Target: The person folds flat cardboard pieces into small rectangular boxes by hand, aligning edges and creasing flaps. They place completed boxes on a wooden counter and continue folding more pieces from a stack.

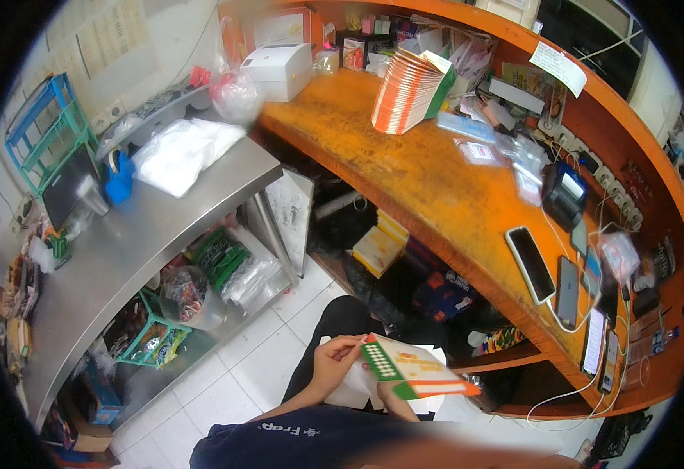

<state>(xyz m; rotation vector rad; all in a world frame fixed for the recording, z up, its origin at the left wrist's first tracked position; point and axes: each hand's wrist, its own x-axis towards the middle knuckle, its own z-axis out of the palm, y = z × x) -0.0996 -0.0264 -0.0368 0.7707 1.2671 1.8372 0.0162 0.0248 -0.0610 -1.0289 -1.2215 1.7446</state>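
Note:
A white, orange and green cardboard box [416, 363] is tilted in front of me over my lap, with white flaps [353, 387] spread out beneath it. At its left corner my left hand [335, 366] is closed, thumb and fingers pinching the green edge. My right hand [392, 402] grips the box from below its near side; the printed panel covers most of its fingers. On the wooden desk stands a stack of similar folded boxes [408, 90], orange and white edges outward.
The curved wooden desk [435, 203] bears several phones [531, 264] with charging cables, plastic packets [478, 152] and a black printer [564, 195]. On the left, a steel counter [201, 211] holds white plastic bags [185, 152]. A yellow carton [381, 244] sits beneath the desk.

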